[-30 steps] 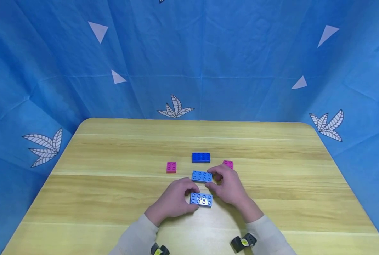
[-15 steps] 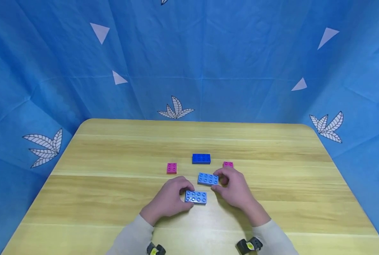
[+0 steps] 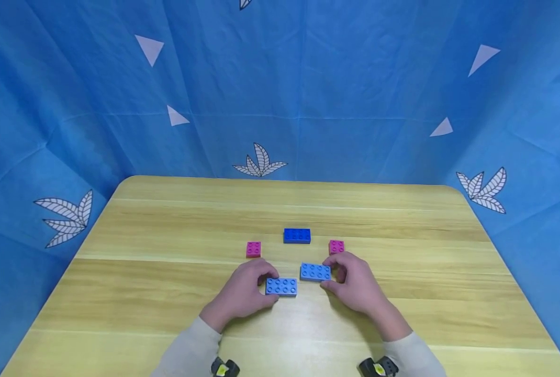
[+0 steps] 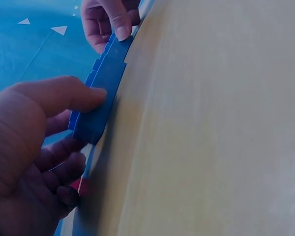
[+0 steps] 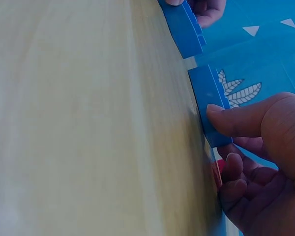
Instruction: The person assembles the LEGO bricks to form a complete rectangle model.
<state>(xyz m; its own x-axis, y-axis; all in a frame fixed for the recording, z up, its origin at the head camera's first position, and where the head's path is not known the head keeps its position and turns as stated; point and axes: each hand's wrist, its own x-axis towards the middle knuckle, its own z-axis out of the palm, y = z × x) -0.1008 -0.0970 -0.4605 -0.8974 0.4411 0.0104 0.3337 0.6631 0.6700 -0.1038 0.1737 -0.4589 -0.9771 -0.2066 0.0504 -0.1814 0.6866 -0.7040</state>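
Between its thumb and fingers my left hand (image 3: 244, 289) pinches the left end of a light blue toy building brick (image 3: 281, 287) with two rows of studs. In the same way my right hand (image 3: 355, 281) grips the right end of a second light blue brick (image 3: 315, 272), which lies slightly farther from me. A small gap separates the two bricks in the head view. The left wrist view shows my thumb on the long side of the left brick (image 4: 101, 98). My right thumb presses the side of its brick (image 5: 209, 105) in the right wrist view.
Behind the hands a dark blue brick (image 3: 297, 236) lies on the wooden table (image 3: 167, 225). Two small pink bricks lie on either side of it, the left one (image 3: 254, 249) near my left hand, the right one (image 3: 336, 246) just behind my right fingers. A blue curtain (image 3: 299, 78) hangs behind.
The left hand and its brick have moved left and slightly away from me. The right hand and its brick have shifted right and toward me, uncovering more of the right pink brick.
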